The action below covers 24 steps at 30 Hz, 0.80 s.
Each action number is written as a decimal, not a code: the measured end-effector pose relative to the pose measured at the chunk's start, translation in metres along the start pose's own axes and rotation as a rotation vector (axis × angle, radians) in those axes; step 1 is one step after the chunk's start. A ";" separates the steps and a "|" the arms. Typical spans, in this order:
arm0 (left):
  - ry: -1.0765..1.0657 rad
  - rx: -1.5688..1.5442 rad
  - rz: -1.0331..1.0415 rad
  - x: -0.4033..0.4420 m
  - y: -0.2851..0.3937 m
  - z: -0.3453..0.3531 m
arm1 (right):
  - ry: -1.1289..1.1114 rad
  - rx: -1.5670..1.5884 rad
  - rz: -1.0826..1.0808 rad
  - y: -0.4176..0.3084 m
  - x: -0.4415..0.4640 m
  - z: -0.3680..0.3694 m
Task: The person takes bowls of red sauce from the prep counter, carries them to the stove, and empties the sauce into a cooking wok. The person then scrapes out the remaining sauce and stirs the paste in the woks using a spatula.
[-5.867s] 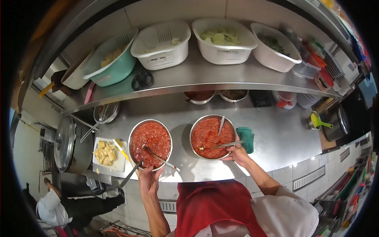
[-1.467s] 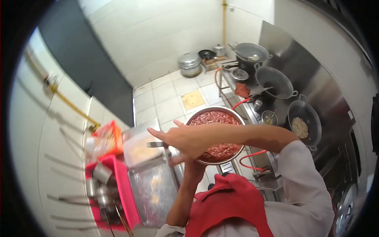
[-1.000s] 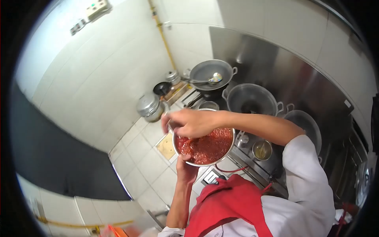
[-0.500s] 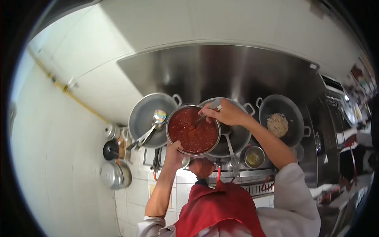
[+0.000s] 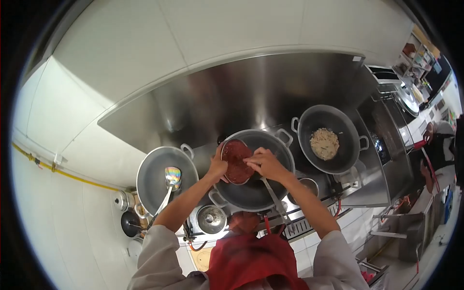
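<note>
A metal bowl of red chopped paste is tilted over the middle wok. My left hand grips the bowl's left rim, fingers closed round it. At the bowl's right side is my right hand, its fingers pinched together over the paste; what they hold is mostly hidden. A long metal ladle leans in the middle wok, its handle toward me.
The left wok holds a shiny ladle. In the right wok lies pale chopped food. A small metal bowl stands at the stove's front. At the far right another person is partly visible.
From the counter with two bowls, the view has swung past the wall to the stove. The bowl has been carried over the middle wok and is now tilted.
</note>
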<state>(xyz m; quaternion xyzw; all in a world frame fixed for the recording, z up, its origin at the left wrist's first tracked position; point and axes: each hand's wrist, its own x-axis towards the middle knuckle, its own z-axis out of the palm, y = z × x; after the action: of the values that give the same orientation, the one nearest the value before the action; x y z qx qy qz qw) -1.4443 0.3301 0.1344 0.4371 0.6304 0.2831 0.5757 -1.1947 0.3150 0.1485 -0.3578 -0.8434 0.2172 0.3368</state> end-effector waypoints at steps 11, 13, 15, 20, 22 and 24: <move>0.170 0.991 0.484 0.055 -0.021 0.045 | 0.089 -0.297 -0.139 0.047 -0.065 0.001; 0.205 0.994 0.551 0.040 -0.014 0.059 | 0.071 -0.382 -0.159 0.051 -0.077 -0.006; 0.244 0.998 0.616 0.018 -0.001 0.076 | 0.067 -0.385 -0.183 0.053 -0.087 -0.012; 0.310 1.094 0.576 -0.027 0.013 0.111 | 0.063 -0.432 -0.300 0.056 -0.115 -0.029; 0.331 1.175 0.621 -0.036 0.011 0.114 | 0.171 -0.527 -0.425 0.058 -0.119 -0.032; 0.347 1.263 0.666 -0.047 0.016 0.118 | 0.168 -0.605 -0.468 0.069 -0.112 -0.032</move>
<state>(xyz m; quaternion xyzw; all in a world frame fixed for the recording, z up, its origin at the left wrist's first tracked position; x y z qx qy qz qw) -1.3278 0.2792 0.1499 0.8027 0.5893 0.0910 -0.0103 -1.0821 0.2798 0.0815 -0.2555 -0.8977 -0.1540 0.3243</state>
